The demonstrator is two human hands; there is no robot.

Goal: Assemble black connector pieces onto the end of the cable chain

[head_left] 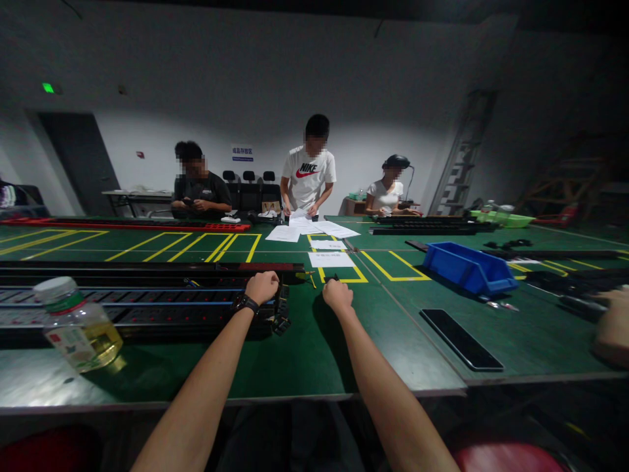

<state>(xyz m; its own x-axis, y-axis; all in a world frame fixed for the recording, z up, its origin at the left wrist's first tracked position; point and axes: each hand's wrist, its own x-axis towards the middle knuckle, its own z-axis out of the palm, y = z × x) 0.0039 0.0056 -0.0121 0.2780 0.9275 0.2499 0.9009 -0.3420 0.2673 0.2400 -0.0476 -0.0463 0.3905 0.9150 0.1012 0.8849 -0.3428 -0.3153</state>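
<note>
Reaching forward over a green tabletop [388,321] marked with yellow lines, the person's two bare forearms run almost straight and slant in toward each other, the hands a little apart. The left hand [262,287], with a dark watch [246,303] at its wrist, is back-up at the right end of a long black rail assembly with blue strips and red-dotted panels [167,314], which stretches away across the left of the table. Its fingers bend downward; from here I can't tell whether they grip the rail or only rest there. The right hand [338,295] is curled into a loose fist, a small dark piece [332,279] showing at its far side; whether it is pinched, I can't tell.

Across the table, a person in a white T-shirt [308,177] wears "NIKE" in black over a red swoosh. A white wall sign [242,151] reads 成品存放区 above a blue strip too small to read. The printing on the white paper sheet [331,260] is blurred, as is the label on the clear plastic bottle of yellow liquid [81,328].
</note>
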